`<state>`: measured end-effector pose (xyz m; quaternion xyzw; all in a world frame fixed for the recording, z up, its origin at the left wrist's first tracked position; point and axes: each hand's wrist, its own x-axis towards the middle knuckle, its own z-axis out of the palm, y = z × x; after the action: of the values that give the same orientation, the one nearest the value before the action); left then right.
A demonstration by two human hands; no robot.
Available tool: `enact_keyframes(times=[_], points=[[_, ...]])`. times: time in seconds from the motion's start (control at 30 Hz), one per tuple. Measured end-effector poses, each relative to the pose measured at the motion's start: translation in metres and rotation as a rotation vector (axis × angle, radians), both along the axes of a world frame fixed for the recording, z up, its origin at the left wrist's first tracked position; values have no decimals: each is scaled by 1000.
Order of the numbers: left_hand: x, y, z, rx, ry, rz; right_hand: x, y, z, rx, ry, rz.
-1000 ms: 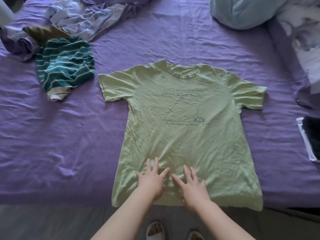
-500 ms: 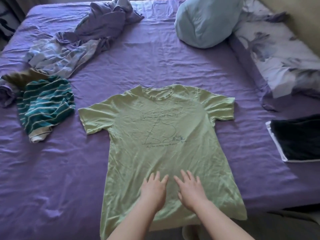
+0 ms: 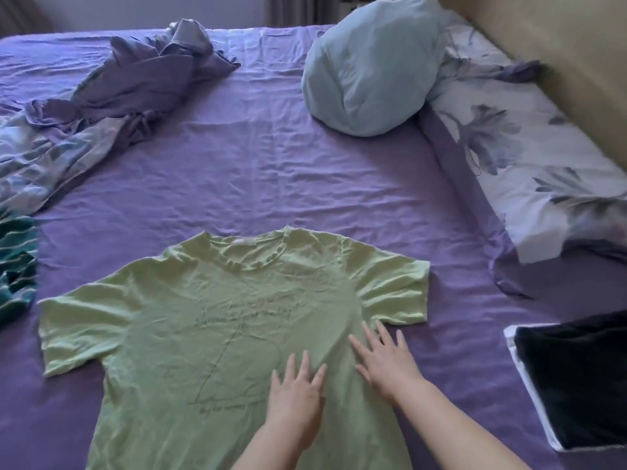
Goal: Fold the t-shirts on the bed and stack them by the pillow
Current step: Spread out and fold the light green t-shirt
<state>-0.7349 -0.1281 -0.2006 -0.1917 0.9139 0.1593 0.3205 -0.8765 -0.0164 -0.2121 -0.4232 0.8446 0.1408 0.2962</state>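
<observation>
A light green t-shirt (image 3: pixel 190 334) lies spread flat, front up, on the purple bed sheet (image 3: pixel 271 171), collar pointing away from me. My left hand (image 3: pixel 295 398) presses flat on the shirt's middle with fingers straight. My right hand (image 3: pixel 385 361) lies flat beside it, fingers spread over the shirt's right side below the right sleeve. A crumpled teal striped t-shirt (image 3: pixel 15 266) sits at the left edge, partly cut off. A light blue pillow (image 3: pixel 366 69) rests at the far right of the bed.
A folded dark garment on white fabric (image 3: pixel 576 378) lies at the right edge. A floral pillow (image 3: pixel 515 157) runs along the wall on the right. A rumpled purple and floral blanket (image 3: pixel 112 96) is heaped at the far left.
Both hands have slid up the green shirt from near its hem toward the chest, the right hand moving out to the right. The view has tilted up toward the pillows.
</observation>
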Motion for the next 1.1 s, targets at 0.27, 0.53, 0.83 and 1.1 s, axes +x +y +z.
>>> enact_keyframes(times=[0.27,0.53,0.83,1.1], points=[[-102,21,-29,2,185,-159,-111,-15,-19,-176,106,153],[-182,50,-42,-6,359,-114,-200,-12,-16,-100,156,-162],[-217,78,-40,20,374,143,-212,-15,-6,-201,181,-219],[-160,47,0,127,477,673,-194,-70,34,-316,2,-442]])
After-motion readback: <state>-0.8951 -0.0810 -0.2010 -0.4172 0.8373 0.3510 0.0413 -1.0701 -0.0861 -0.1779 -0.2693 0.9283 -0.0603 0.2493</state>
